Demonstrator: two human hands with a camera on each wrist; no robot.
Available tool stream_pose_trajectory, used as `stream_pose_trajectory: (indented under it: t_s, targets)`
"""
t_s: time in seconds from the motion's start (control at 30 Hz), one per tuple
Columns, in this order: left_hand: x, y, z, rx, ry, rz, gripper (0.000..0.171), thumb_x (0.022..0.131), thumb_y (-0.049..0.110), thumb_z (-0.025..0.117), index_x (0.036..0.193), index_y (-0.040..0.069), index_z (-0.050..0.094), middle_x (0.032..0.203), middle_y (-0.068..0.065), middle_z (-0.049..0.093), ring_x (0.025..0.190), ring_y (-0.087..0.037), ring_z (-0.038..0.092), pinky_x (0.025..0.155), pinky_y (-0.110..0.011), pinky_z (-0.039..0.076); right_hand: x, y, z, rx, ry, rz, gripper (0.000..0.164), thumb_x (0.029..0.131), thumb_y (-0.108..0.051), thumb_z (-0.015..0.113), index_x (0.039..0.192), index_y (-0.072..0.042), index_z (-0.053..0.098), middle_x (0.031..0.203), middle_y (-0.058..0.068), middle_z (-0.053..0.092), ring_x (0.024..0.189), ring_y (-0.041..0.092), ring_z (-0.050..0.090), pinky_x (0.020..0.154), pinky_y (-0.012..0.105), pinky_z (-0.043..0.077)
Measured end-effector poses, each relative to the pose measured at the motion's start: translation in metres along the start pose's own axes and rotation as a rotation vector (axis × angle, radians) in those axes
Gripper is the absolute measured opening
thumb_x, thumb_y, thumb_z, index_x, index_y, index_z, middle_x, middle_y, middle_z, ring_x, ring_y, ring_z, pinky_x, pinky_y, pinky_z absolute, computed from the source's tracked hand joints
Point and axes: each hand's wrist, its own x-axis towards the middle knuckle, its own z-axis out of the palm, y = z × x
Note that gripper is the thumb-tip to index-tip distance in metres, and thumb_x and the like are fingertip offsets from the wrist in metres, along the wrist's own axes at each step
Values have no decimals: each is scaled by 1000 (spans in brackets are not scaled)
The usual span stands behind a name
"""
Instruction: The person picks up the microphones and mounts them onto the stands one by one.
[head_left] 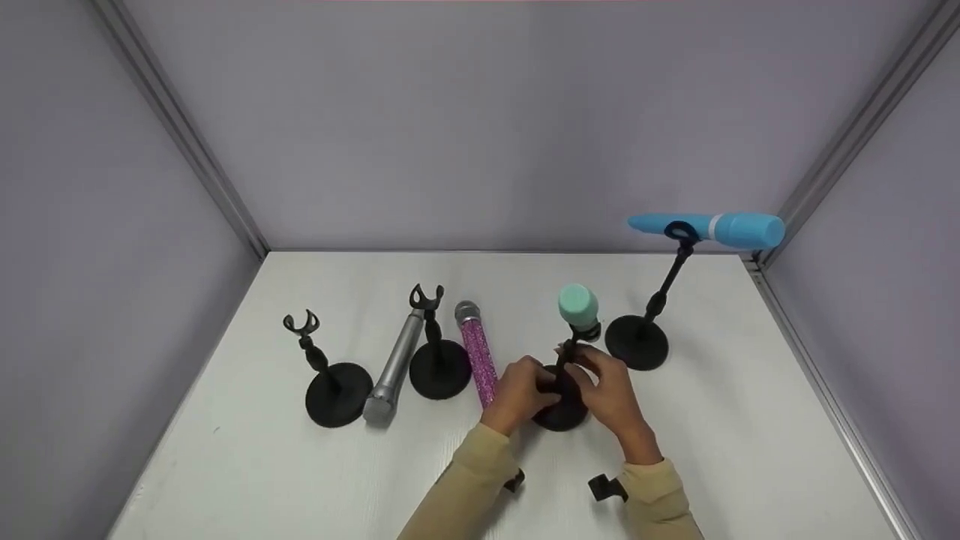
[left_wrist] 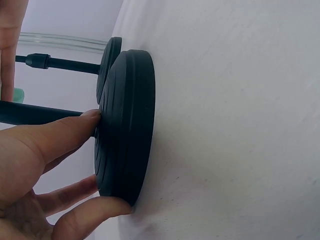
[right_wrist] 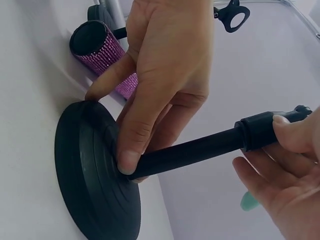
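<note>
A black tabletop microphone stand stands upright in front of me, with a mint-green microphone in its clip. My left hand is low on it; in the right wrist view its thumb and fingers pinch the bottom of the pole, and another finger touches the rim of the round base. Higher up, my right hand grips the pole at its thicker collar. A purple glittery microphone lies just left of my left hand.
At the back right, another stand holds a blue microphone. To the left are two stands with bare clips, one nearer the middle and one farther left. Between them lies a silver microphone. Grey walls enclose the white table.
</note>
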Motion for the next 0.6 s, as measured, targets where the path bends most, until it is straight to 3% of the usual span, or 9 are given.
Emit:
stream_pose_trajectory:
  t_s: [0.13,0.33,0.43,0.6]
  targets:
    - [1,0,-1,2,6,-1,21,80,15,89,98,6,82,100,-6,74,96,-18,67,91,-37,57,1,-1,3,-46,76,15,26,87,9,75,111,0,75,109,13,78,105,19,74,95,18,56]
    - [-1,2,-2,7,10,12,20,81,16,88,98,7,83,99,-5,74,96,-18,68,89,-36,57,1,-19,6,-102,177,-5,22,78,9,83,98,5,74,96,15,78,91,21,76,86,33,62]
    - [-3,2,-3,9,21,36,20,81,15,88,98,7,83,97,-5,74,93,-18,68,87,-34,57,-1,-20,6,-105,176,-27,23,78,7,84,98,5,73,96,15,77,90,23,76,85,34,62]
    - [-3,0,-3,11,33,50,19,80,15,89,97,7,83,95,-4,74,91,-18,68,85,-34,57,-1,3,4,-87,85,-44,28,86,3,79,112,0,72,108,12,76,104,23,74,93,37,60]
